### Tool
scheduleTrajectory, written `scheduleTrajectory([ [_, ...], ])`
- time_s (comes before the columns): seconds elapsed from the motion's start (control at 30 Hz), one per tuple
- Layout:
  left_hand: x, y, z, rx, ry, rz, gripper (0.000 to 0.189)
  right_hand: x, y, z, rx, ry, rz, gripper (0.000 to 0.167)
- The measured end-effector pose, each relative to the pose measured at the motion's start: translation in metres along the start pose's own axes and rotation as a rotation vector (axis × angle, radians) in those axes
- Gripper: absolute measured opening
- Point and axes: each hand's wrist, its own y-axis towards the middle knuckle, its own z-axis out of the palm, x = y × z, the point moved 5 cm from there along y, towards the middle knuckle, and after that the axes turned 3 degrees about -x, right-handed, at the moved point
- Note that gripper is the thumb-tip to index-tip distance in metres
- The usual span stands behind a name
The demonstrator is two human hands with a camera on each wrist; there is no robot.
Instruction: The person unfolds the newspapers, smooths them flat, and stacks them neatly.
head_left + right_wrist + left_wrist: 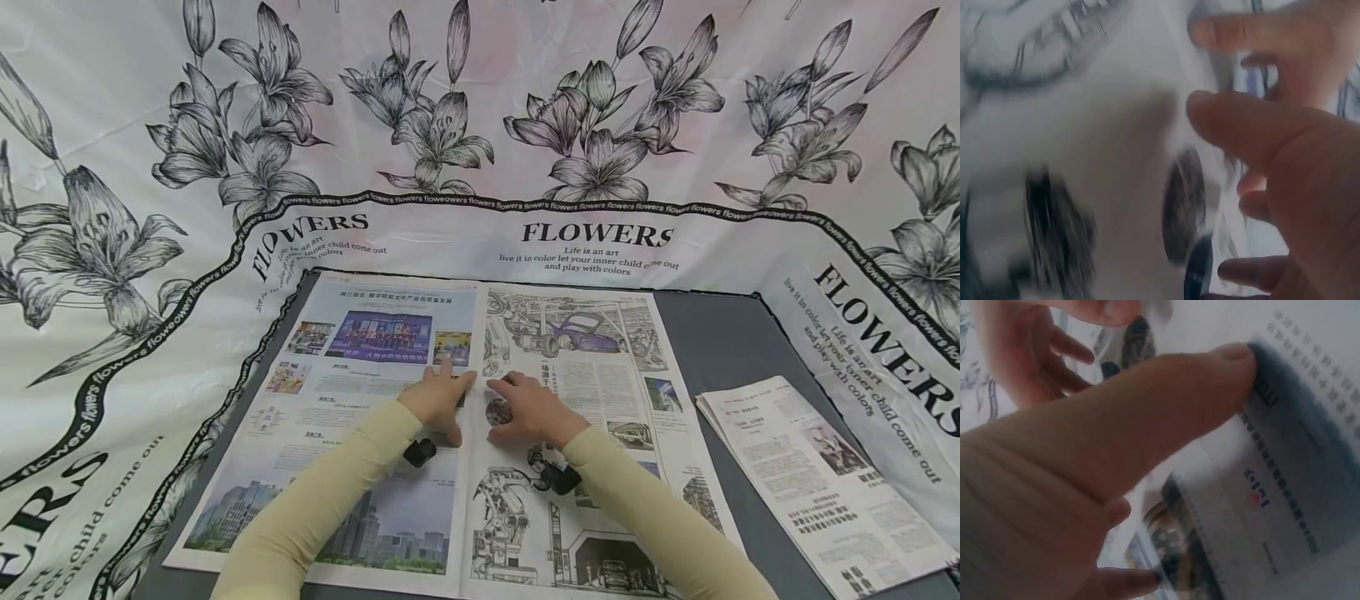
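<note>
An open newspaper [397, 392] lies spread flat on the grey table, its centre fold running away from me. My left hand [438, 398] rests on the left page beside the fold, fingers spread and pointing away. Its thumb [1210, 381] lies against the printed paper in the left wrist view. On the other side of the fold, my right hand [534, 410] is over the right page, thumb and fingers apart. The right wrist view shows its thumb [1235, 122] near the paper, blurred. Neither hand grips anything.
A folded newspaper [817, 483] lies at the right of the grey tabletop [720, 333]. White cloth printed with flowers [600, 150] rises behind and along both sides of the table. A small black device [420, 452] sits at the left wrist, another [558, 477] at the right.
</note>
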Motion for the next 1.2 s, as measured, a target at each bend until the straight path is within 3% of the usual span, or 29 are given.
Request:
scheduleTrajectory([
  [0.3, 0.004, 0.007, 0.01, -0.002, -0.018, -0.03, 0.112, 0.007, -0.002, 0.013, 0.049, -0.05, 0.071, 0.077],
  [0.5, 0.025, 0.001, 0.012, -0.03, -0.069, -0.009, 0.111, -0.006, -0.011, 0.01, 0.033, -0.045, 0.143, 0.086],
  [0.67, 0.073, -0.017, 0.003, -0.047, -0.114, -0.081, 0.111, -0.043, -0.032, 0.002, 0.001, -0.112, 0.2, 0.089],
  [0.93, 0.165, -0.049, -0.012, -0.086, -0.164, -0.237, 0.113, -0.11, -0.079, -0.022, -0.037, -0.077, 0.254, 0.092],
  [1.07, 0.193, -0.056, -0.014, -0.085, -0.209, -0.273, 0.115, -0.132, -0.098, -0.033, -0.059, -0.081, 0.267, 0.091],
  [1.2, 0.207, -0.06, -0.016, -0.081, -0.229, -0.274, 0.117, -0.147, -0.112, -0.038, -0.06, -0.068, 0.294, 0.089],
])
